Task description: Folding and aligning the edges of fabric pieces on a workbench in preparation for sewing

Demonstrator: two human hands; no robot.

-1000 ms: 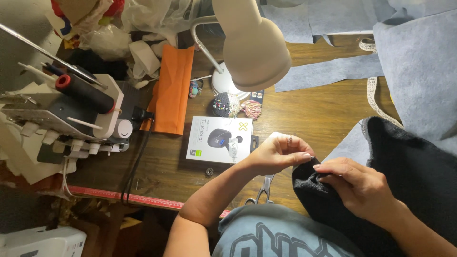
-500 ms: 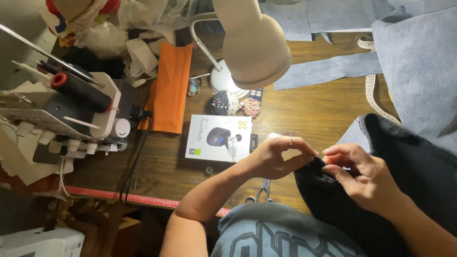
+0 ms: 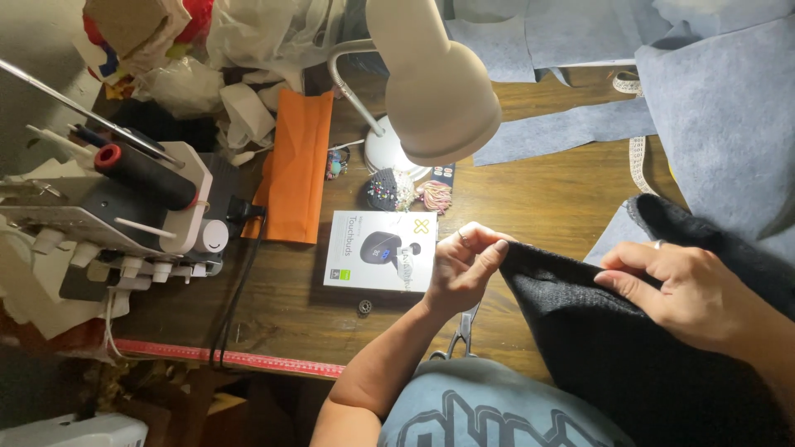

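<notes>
Left hand [image 3: 464,269]: fingers pinched on the corner of the black knit fabric [image 3: 613,348], frame centre. Right hand [image 3: 687,290]: fingers together, flat on its upper edge. Fabric runs lower right from the pinch across the worktop [image 3: 530,199]. Versus 0.5 s ago: hands further apart, edge drawn taut.

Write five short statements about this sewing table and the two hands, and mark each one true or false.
1. The left hand pinches a corner of the black knit fabric. True.
2. The right hand lies on the orange cloth. False: it rests on the black knit fabric.
3. A white box lies on the wooden table beside the left hand. True.
4. The desk lamp is black. False: it is beige.
5. A pincushion sits by the lamp's base. True.
</notes>
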